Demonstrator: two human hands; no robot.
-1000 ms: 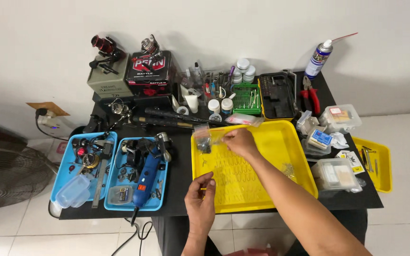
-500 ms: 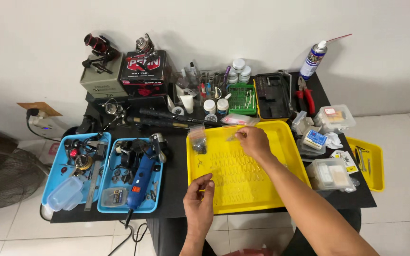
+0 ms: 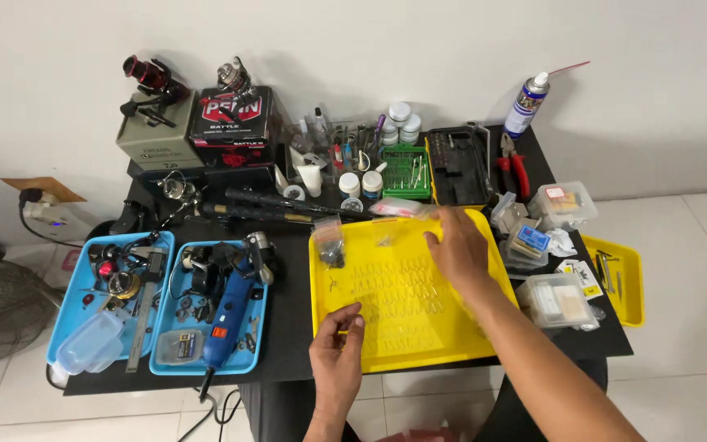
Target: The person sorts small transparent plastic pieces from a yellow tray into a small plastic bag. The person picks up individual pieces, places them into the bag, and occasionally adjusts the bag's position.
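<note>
Since the earlier frame, the right hand (image 3: 458, 250) has slid rightward along the far part of the yellow tray (image 3: 407, 348), away from the small clear bag of dark parts (image 3: 329, 243); its fingers lie flat and spread. Left hand (image 3: 335, 348) hovers at the tray's near-left corner, thumb and fingertips pinched together, on what I cannot tell. Bright and rectangular, the tray lies flat, long axis left-right, holding the bag and scattered tiny parts. Two blue trays (image 3: 71, 315) hold tools, including a blue rotary tool (image 3: 224, 323).
</note>
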